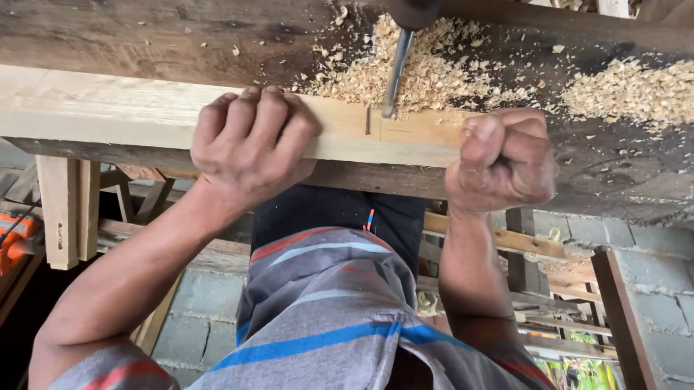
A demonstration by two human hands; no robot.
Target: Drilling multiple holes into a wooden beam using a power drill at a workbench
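Two hands show: the left hand point(252, 140) and the right hand point(503, 159). One pale wooden plank point(93, 110) lies on one dark table point(136, 30). One drill bit point(396, 72) meets the plank. Two heaps of wood shavings point(430, 74) point(648, 87) sit on the table. One orange power tool point(6, 239) shows at the left edge.

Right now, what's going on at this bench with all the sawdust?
A person is working a pale wooden plank laid along a dark, rough workbench. The left hand presses down on the plank's near edge, and the right hand is curled in a fist at the plank's end. A metal drill bit stands on the plank beside a dark pencil mark. Wood shavings are heaped around the bit. An orange power tool lies lower left.
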